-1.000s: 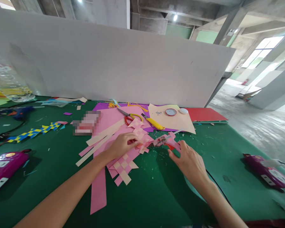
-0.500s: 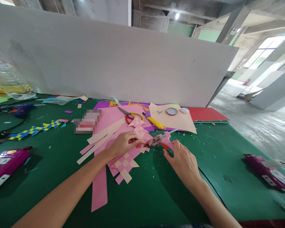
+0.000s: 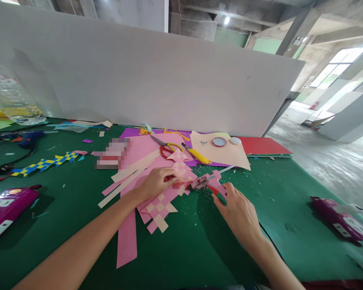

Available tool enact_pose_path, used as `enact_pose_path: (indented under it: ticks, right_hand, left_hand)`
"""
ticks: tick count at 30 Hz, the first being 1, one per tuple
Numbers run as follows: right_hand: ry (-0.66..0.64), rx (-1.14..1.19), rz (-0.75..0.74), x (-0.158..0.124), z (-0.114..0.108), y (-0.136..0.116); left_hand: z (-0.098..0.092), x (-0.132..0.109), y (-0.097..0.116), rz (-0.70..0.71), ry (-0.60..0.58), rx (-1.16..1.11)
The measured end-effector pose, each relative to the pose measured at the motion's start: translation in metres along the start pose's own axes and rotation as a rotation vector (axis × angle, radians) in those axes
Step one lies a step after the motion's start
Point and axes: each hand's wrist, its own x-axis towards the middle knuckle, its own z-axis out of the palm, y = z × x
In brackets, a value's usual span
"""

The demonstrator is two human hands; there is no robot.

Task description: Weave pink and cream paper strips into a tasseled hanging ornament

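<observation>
My left hand (image 3: 156, 182) presses down on a woven mat of pink and cream paper strips (image 3: 166, 193) on the green table, fingers curled with the fingertips pinching a strip near its right edge. My right hand (image 3: 238, 211) is wrapped round the handle of a pink glue gun (image 3: 207, 182), whose nozzle points left at the mat's edge beside my left fingertips. A black cord runs from the gun back under my right wrist. Loose pink and cream strips (image 3: 130, 173) fan out from under the mat.
Red-and-yellow scissors (image 3: 166, 147) and a yellow knife (image 3: 196, 155) lie behind the mat on pink and purple sheets. A cream sheet (image 3: 226, 155) carries a small round tin. Purple power strips sit at far left (image 3: 6, 205) and right (image 3: 341, 219). A blue-yellow woven strip (image 3: 45, 165) lies left. A grey board (image 3: 139, 80) walls the back.
My right hand with the glue gun shifted slightly left toward the mat, then drew back a little to the right. My left hand stayed pressed on the mat.
</observation>
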Motion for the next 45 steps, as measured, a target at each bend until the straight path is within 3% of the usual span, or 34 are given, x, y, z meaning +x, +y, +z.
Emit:
enact_pose_path:
  ticks: [19,30,45]
  right_hand:
    - [0.079,-0.021,-0.046,-0.013,-0.003,0.008]
    - [0.132,0.022,-0.044,-0.009,0.001,-0.003]
    - [0.180,0.049,-0.124,-0.017,0.003,-0.011]
  left_hand:
    - [0.000,0.000,-0.003,0.009,-0.022,-0.002]
    - [-0.001,0.000,0.002,-0.024,-0.018,-0.043]
    - [0.002,0.001,-0.008,-0.039,-0.006,-0.034]
